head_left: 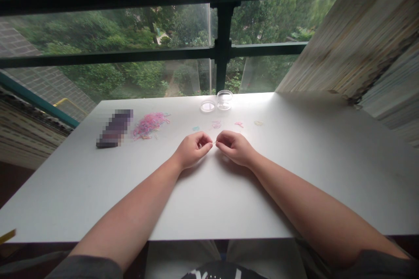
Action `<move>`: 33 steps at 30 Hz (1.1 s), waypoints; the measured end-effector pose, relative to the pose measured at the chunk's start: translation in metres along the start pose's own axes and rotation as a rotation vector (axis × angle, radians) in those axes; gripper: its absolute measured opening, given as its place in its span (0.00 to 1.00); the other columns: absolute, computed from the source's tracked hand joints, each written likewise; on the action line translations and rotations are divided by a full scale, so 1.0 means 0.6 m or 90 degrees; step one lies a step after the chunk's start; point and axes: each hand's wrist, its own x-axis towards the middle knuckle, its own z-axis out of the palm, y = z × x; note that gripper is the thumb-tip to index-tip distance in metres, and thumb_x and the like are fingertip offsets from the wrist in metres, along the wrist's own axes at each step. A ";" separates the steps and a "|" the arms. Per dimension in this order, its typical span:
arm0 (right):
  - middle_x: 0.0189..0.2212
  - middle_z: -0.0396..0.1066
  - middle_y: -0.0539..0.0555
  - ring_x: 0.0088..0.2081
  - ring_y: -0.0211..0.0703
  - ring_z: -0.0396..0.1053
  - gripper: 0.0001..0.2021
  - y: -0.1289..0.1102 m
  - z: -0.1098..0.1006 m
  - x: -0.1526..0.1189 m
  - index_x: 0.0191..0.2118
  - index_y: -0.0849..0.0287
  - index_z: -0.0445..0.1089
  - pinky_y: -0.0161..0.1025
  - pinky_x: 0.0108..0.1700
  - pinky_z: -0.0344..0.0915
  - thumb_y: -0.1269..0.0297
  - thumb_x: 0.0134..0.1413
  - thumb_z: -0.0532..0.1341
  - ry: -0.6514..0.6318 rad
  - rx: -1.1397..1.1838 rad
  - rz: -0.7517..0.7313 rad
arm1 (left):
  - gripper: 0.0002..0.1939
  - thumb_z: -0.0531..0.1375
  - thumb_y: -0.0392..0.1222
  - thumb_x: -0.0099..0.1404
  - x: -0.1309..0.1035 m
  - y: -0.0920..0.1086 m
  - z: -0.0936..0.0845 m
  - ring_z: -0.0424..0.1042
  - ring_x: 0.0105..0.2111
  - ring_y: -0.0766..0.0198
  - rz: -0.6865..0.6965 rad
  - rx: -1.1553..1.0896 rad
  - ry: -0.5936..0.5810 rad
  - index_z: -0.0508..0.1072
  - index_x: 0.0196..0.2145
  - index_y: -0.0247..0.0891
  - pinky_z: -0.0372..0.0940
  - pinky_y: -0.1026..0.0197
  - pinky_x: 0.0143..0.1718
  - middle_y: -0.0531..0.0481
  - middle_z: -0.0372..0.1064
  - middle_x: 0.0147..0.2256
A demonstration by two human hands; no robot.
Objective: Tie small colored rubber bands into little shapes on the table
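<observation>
My left hand [195,150] and my right hand [236,148] meet over the middle of the table, thumb and fingertips pinched together. Between the fingertips shows a tiny pale loop-like piece [214,142], too small to make out well. Just beyond the hands lie small groups of thin coloured pieces: blue-green ones [195,128], pink-purple ones [216,124], pink-red ones [238,124] and pale yellow ones [259,123]. To the left is a loose heap of similar pink, purple and blue pieces [149,124].
The white table [225,209] stands against a window with a dark green frame [223,30]. Near its far edge are a round clear container [224,101] and a round clear lid or dish [207,106]. A dark pixelated object [115,128] lies at left. Curtains [343,39] hang at right.
</observation>
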 end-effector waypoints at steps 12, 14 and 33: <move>0.20 0.59 0.46 0.22 0.33 0.54 0.04 0.001 0.002 0.000 0.28 0.60 0.64 0.32 0.25 0.53 0.65 0.51 0.56 -0.010 0.006 0.011 | 0.09 0.56 0.45 0.58 0.000 0.000 0.000 0.62 0.25 0.69 -0.007 -0.001 -0.005 0.70 0.31 0.36 0.58 0.66 0.27 0.51 0.68 0.28; 0.20 0.59 0.46 0.22 0.33 0.55 0.04 0.001 0.001 -0.001 0.28 0.60 0.64 0.32 0.26 0.53 0.65 0.50 0.56 -0.007 0.003 0.009 | 0.09 0.56 0.45 0.58 0.000 -0.001 0.000 0.62 0.25 0.69 -0.006 -0.002 -0.003 0.70 0.31 0.36 0.58 0.66 0.27 0.52 0.69 0.28; 0.20 0.60 0.47 0.23 0.33 0.55 0.04 -0.001 0.002 -0.001 0.29 0.59 0.65 0.32 0.25 0.54 0.65 0.50 0.56 0.002 0.027 0.005 | 0.12 0.57 0.47 0.57 0.001 -0.003 0.002 0.63 0.24 0.68 -0.008 0.004 0.000 0.71 0.31 0.36 0.59 0.66 0.26 0.50 0.70 0.28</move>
